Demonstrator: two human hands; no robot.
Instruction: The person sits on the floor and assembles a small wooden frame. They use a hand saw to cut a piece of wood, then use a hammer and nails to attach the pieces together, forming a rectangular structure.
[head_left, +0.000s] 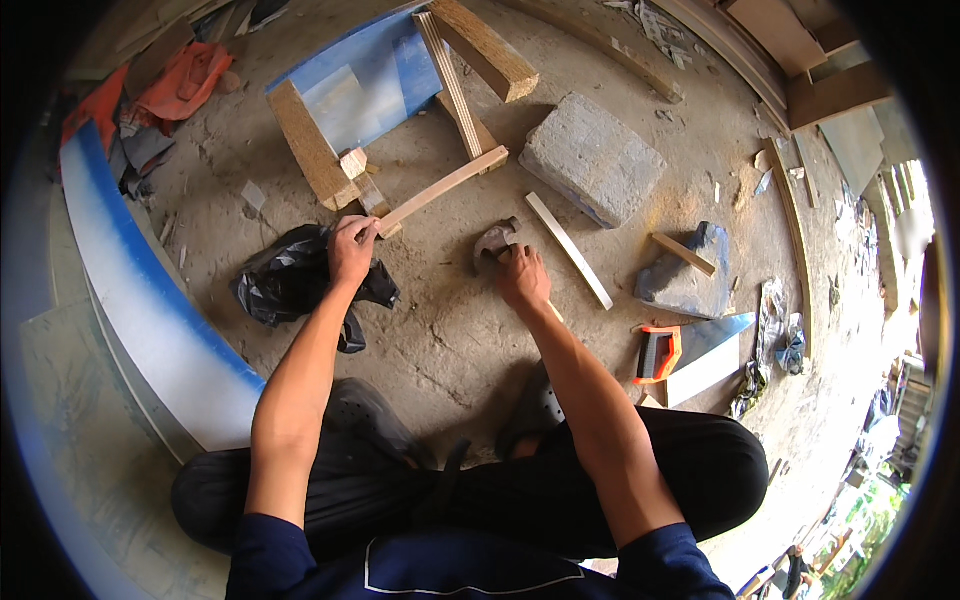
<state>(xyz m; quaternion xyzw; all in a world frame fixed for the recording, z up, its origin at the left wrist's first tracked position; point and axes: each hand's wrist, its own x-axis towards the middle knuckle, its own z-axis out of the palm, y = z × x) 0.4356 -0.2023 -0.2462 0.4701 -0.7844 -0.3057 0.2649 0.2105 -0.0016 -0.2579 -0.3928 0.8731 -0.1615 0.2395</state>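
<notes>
My left hand (352, 250) is closed at the near left end of a thin wooden strip (445, 188), its fingertips pinched against it; whether a small piece is also between them is too small to tell. That strip lies across a wooden frame made of thick blocks (310, 140) and a layered slat (450, 85). My right hand (524, 280) grips a hammer (496, 240) close below its dark metal head, low over the floor, the pale handle showing under the wrist. Beneath my left wrist lies a crumpled black plastic bag (285, 275).
A concrete block (594, 158) and a pale wood strip (570, 250) lie right of the frame. Farther right are a bluish block (688, 270) with a stick on it and an orange-handled saw (660, 355). A curved blue-and-white panel (150, 300) stands at left, near orange cloth (185, 80).
</notes>
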